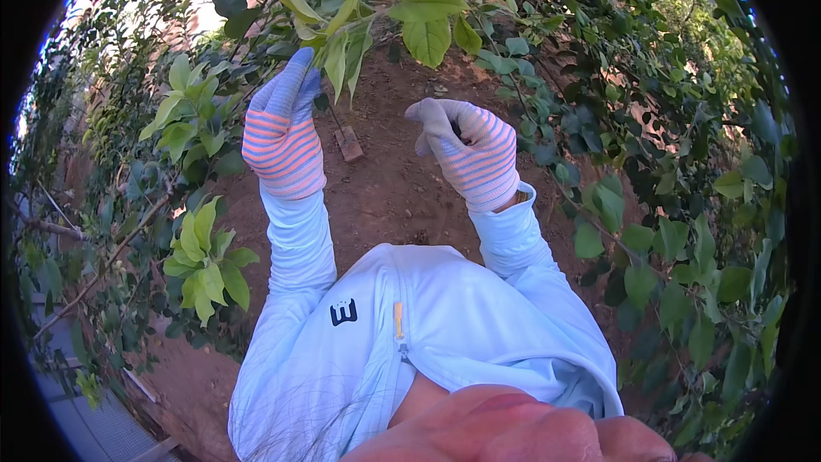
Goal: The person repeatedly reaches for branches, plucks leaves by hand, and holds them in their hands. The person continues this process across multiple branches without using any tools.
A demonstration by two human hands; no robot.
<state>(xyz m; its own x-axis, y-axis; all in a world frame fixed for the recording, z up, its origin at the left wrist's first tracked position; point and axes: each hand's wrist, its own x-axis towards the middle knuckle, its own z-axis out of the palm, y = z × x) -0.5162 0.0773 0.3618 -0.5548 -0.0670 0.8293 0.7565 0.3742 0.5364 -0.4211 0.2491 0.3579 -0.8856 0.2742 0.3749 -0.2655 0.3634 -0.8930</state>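
My left hand (285,128), in a knitted glove with orange and grey stripes, is raised to a leafy branch tip. Its fingertips meet the edge of a cluster of pale green leaves (343,51); whether they grip a leaf or stem is hidden. Lower and to the right, my right hand (468,147) wears a matching striped glove. Its fingers are curled in, with thumb and forefinger drawn together, and nothing shows between them. Broad, sunlit leaves (428,13) hang above the space between both hands.
Dense foliage (667,256) closes in on the right. To the left are a bare branch (109,263) and bright leaf clusters (208,263). A brick (349,144) with a thin cord or wire shows over brown soil (385,205). Grey mesh (106,427) lies at lower left.
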